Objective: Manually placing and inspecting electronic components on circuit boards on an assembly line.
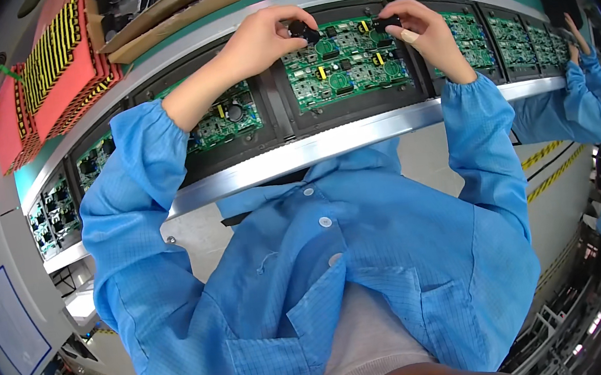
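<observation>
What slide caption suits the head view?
Left hand and right hand each pinch a black component over green circuit boards.

Bright, even light, glare along the metal rail (354, 134), fisheye-bent edges, black corners

The left hand (265, 39) covers some of the black part (306, 33) that it holds, and we cannot make out its full outline. The dark part (387, 22) in the right hand (430, 33) is half covered too — we cannot tell its kind. The left forearm (204, 87) and left sleeve (140, 150) hide much of the circuit board (236, 113) beneath them. On the farthest boards (544, 40) at right, the components are too small for us to tell apart. The co-worker (592, 113) is blurred; the upper edge cuts off the cardboard box (174, 25).
</observation>
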A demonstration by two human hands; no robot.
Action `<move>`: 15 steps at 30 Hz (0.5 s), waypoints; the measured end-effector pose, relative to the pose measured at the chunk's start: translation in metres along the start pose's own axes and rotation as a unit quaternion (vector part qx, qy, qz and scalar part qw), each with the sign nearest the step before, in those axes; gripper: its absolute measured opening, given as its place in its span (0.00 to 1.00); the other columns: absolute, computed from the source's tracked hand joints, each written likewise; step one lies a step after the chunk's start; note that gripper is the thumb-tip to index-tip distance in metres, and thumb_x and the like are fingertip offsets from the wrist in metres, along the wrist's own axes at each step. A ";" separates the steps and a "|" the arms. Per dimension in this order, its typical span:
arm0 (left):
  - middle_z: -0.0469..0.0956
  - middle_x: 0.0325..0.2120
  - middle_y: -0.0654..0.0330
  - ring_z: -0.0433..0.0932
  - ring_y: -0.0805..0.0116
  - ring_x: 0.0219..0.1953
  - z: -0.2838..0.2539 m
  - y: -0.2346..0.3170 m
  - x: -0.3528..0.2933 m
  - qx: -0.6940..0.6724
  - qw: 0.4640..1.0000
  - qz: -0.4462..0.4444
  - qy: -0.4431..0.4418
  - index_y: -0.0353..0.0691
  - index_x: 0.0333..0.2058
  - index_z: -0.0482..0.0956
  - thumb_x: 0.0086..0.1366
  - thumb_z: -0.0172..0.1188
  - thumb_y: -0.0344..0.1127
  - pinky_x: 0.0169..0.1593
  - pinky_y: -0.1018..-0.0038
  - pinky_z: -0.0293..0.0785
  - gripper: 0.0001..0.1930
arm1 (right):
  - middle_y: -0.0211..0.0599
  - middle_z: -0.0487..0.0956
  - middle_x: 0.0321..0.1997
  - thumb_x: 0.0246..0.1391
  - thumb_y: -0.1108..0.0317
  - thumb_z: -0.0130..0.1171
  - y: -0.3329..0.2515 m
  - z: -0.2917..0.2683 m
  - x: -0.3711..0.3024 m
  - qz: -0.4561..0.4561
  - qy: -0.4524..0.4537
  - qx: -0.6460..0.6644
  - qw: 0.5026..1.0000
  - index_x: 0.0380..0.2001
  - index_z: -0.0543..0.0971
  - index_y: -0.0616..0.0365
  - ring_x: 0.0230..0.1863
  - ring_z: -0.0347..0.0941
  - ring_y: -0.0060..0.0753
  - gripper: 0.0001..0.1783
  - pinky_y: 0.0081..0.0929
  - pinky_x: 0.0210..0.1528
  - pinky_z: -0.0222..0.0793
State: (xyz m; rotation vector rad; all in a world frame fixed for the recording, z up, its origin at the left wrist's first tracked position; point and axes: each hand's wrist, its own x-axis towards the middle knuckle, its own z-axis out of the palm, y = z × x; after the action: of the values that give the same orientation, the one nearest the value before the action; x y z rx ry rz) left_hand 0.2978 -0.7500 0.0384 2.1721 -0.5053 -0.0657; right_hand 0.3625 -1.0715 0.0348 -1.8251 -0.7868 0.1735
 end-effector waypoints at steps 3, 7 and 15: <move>0.72 0.23 0.66 0.72 0.78 0.27 0.014 0.006 0.008 0.037 0.999 -0.007 -0.010 0.44 0.47 0.82 0.59 0.69 0.27 0.34 0.77 0.72 0.16 | 0.28 0.79 0.47 0.56 0.77 0.66 0.012 -0.011 -0.010 0.020 -0.019 -0.068 0.997 0.45 0.82 0.59 0.41 0.73 0.21 0.12 0.20 0.43 0.71; 0.77 0.25 0.60 0.76 0.72 0.28 0.026 0.004 0.015 0.080 0.997 -0.003 -0.021 0.44 0.48 0.82 0.56 0.72 0.28 0.35 0.74 0.75 0.19 | 0.31 0.80 0.45 0.55 0.72 0.69 0.021 -0.015 -0.007 0.008 -0.036 -0.220 0.975 0.45 0.82 0.58 0.44 0.77 0.25 0.13 0.21 0.46 0.73; 0.81 0.35 0.53 0.80 0.55 0.38 0.044 -0.011 0.021 0.124 0.988 0.084 -0.031 0.42 0.47 0.81 0.55 0.70 0.27 0.45 0.64 0.78 0.19 | 0.35 0.81 0.44 0.51 0.76 0.70 0.022 -0.014 0.004 0.013 -0.065 -0.221 0.973 0.48 0.79 0.58 0.44 0.79 0.33 0.20 0.30 0.49 0.77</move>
State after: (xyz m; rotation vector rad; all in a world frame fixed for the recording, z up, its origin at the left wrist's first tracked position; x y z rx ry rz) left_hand 0.3106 -0.7860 0.0058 2.3657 -0.7659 0.0234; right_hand 0.3809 -1.0842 0.0220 -2.2615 -0.9488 0.1436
